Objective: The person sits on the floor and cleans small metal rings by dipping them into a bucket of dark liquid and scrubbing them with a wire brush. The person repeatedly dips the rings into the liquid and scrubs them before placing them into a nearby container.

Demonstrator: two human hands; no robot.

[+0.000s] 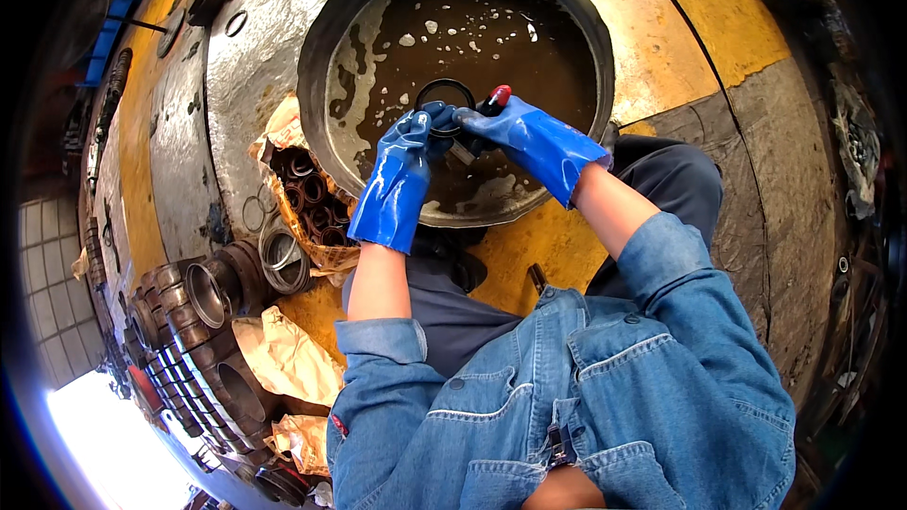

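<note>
Your blue-gloved left hand point(408, 146) pinches a thin black rubber ring point(445, 106); your blue-gloved right hand point(510, 132) grips a red-capped brush handle point(495, 99) over the round basin of brown liquid point(378, 0).

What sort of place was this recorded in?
Probably a repair or machine workshop. Gloved hands, left hand and right hand, hold a black ring over a wash basin of murky brown liquid; metal cylinder sleeves and rusty rings lie on the floor.

Our left hand point(408, 146) and right hand point(510, 132): both in blue gloves, fingers curled, meeting fingertip to fingertip; forearms bare, denim sleeves rolled.
</note>
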